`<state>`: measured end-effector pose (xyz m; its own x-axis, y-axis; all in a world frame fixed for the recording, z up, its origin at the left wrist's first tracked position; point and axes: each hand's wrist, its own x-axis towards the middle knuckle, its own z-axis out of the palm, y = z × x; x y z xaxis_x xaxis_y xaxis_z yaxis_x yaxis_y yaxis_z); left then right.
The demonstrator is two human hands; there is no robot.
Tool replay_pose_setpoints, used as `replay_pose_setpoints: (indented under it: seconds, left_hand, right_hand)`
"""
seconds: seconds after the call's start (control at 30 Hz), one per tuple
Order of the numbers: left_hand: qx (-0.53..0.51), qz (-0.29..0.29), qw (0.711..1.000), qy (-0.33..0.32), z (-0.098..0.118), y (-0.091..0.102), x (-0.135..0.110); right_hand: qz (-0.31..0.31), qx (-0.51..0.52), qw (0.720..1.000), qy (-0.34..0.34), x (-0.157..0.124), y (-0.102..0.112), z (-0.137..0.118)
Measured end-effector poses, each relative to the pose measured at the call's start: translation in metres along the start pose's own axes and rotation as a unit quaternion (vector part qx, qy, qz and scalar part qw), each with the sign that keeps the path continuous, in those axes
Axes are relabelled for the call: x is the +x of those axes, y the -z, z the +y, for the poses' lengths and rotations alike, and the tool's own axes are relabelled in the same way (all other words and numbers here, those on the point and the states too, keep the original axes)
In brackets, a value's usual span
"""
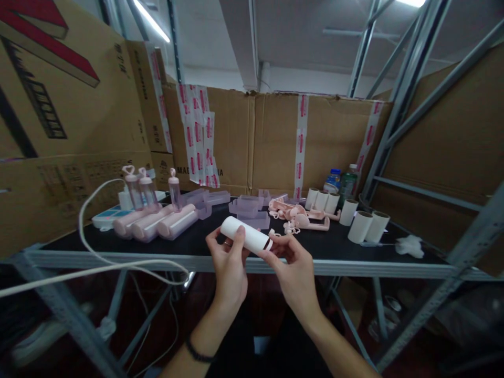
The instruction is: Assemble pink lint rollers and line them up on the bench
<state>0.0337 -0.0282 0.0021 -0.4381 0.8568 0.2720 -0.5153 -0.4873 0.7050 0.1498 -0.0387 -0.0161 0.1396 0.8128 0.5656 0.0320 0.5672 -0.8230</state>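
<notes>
A white paper roll is held slantwise just over the table's front edge, its right end lower and showing a dark opening. My left hand is closed around its left part, with the thumb lying on top. At the other end, my right hand pinches the rim between thumb and fingers. Behind the roll lie translucent lilac plastic covers and a heap of pink plastic handles. More white rolls stand upright to the right, their brown cores showing on top.
Pink rollers in clear covers lie on the left of the black tabletop. Small clear tubes with pink loops stand behind them. A white cable loops over the front edge. Bottles and crumpled white material are at right.
</notes>
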Motion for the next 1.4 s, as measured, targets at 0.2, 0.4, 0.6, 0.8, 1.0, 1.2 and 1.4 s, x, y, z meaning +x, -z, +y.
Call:
replay_pose_setpoints:
  seconds: [0.2, 0.4, 0.6, 0.8, 1.0, 1.2, 1.4]
  left_hand:
    - [0.013, 0.025, 0.998, 0.049, 0.003, -0.008, -0.013]
    - [0.029, 0.023, 0.999, 0.035, 0.004, -0.011, -0.013]
    - [0.032, 0.056, 0.994, 0.083, 0.003, -0.013, -0.01]
    - [0.028, 0.065, 0.99, 0.123, 0.004, -0.012, -0.006]
    - [0.074, 0.008, 0.991, 0.111, 0.007, -0.009, -0.002]
    - [0.18, -0.172, 0.95, 0.191, 0.019, -0.012, -0.011]
    - [0.204, -0.203, 0.941, 0.177, 0.022, -0.022, -0.03]
  right_hand:
    - [0.064, -0.039, 0.994, 0.075, -0.019, -0.006, 0.009]
    - [0.062, -0.093, 0.977, 0.18, -0.019, -0.001, 0.01]
    - [0.061, -0.154, 0.949, 0.269, -0.017, 0.003, 0.017]
    - [0.013, -0.16, 0.952, 0.259, -0.016, 0.003, 0.017]
    - [-0.019, -0.123, 0.968, 0.22, -0.008, 0.012, 0.005]
    - [-0.162, -0.135, 0.955, 0.207, 0.009, 0.037, -0.004]
    - [-0.208, -0.115, 0.951, 0.199, 0.012, 0.046, -0.008]
